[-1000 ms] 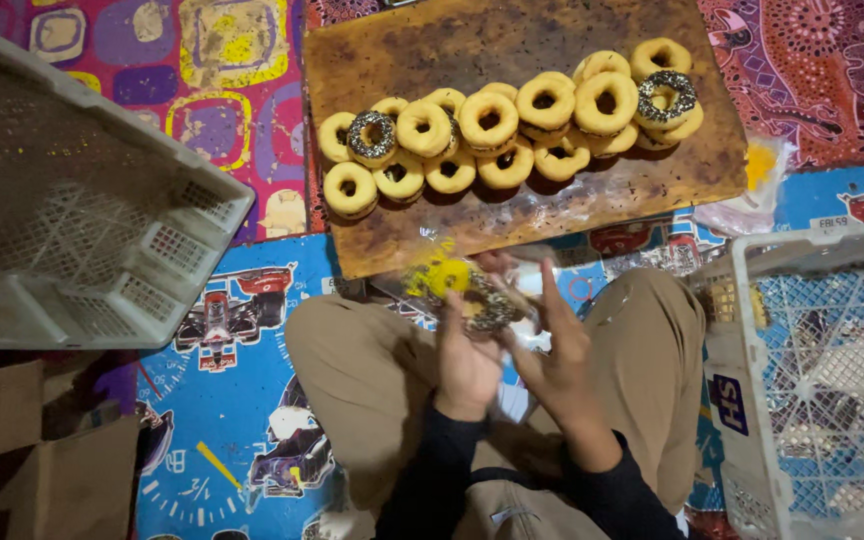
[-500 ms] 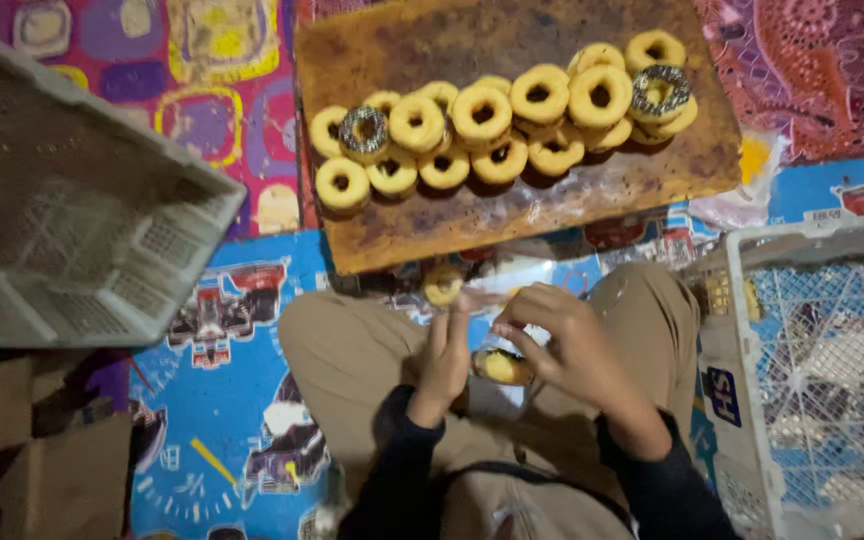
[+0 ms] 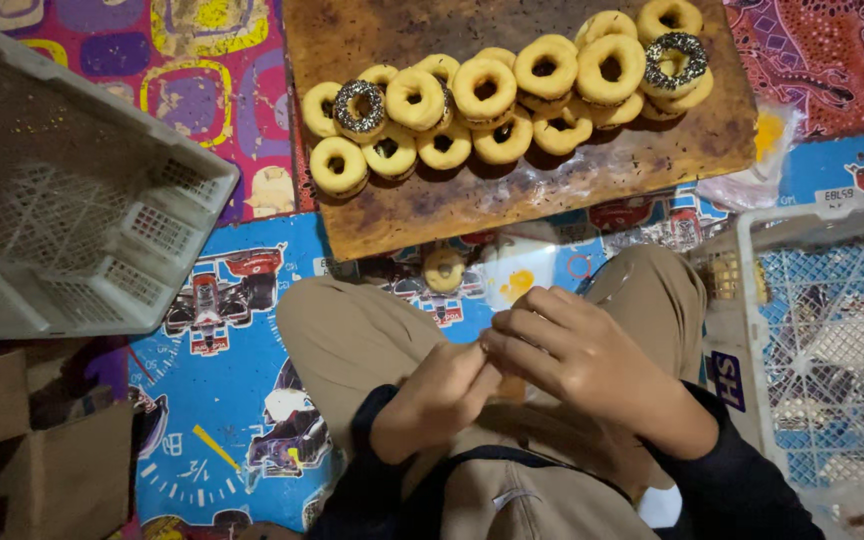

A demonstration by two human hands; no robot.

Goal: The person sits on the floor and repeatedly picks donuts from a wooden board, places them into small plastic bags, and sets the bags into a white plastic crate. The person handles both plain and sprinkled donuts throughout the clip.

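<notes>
Both the left hand (image 3: 437, 395) and right hand (image 3: 577, 350) pinch closed around a small, mostly hidden orange-yellow piece (image 3: 512, 388), seemingly soft and crumbly, best held lightly at its edges.

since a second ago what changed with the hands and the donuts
Both hands drew in toward the lap; left hand and right hand now meet close together. The yellow piece held up earlier is out of sight. One donut lies on the mat. The board of donuts stayed put.
</notes>
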